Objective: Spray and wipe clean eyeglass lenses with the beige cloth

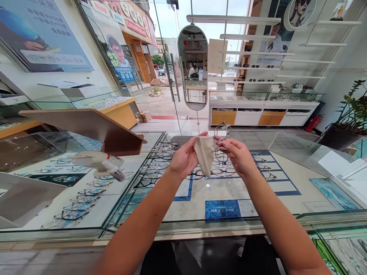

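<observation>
My left hand point(185, 157) is closed around a beige cleaning cloth point(204, 154), which hangs down between my two hands. Just right of the cloth, my right hand point(235, 154) pinches a pair of thin-framed eyeglasses point(222, 131) between thumb and fingers, one round lens sticking up above the fingertips. Both hands are raised over the glass display counter point(189, 210). The cloth's upper edge is close to the glasses; whether they touch I cannot tell. Beneath the hands, rows of eyeglasses point(146, 182) lie inside the counter.
Left on the counter are a small white spray bottle point(114, 170) and a brown wooden stand point(94, 126). A blue card point(223, 210) lies near the front edge. Beyond are an oval mirror point(193, 68), wall shelves point(255, 53) and a potted plant point(348, 118).
</observation>
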The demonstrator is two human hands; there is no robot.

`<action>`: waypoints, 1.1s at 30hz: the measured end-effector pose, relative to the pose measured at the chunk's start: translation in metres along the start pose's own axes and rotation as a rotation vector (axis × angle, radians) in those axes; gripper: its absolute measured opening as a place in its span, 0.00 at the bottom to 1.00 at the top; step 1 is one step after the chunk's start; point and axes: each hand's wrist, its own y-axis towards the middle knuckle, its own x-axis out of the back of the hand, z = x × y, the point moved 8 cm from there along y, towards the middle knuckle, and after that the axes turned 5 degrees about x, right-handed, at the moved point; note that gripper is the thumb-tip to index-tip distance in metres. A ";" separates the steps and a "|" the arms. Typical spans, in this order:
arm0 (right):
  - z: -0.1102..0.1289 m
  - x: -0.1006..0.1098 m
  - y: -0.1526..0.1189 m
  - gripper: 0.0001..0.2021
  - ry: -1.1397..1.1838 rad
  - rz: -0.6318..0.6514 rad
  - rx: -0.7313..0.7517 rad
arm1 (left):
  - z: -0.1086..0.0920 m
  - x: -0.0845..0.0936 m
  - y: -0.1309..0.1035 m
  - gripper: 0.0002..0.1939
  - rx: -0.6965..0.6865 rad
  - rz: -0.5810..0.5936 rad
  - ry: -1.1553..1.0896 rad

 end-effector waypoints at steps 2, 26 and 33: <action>-0.004 -0.004 -0.001 0.11 -0.011 0.020 -0.012 | -0.001 -0.003 -0.001 0.22 -0.012 0.029 0.016; 0.024 -0.012 -0.010 0.12 -0.345 0.048 0.205 | -0.025 -0.015 -0.016 0.20 -0.369 -0.059 0.759; 0.026 -0.014 -0.011 0.12 -0.339 0.061 0.224 | -0.029 -0.017 -0.018 0.20 -0.396 -0.059 0.786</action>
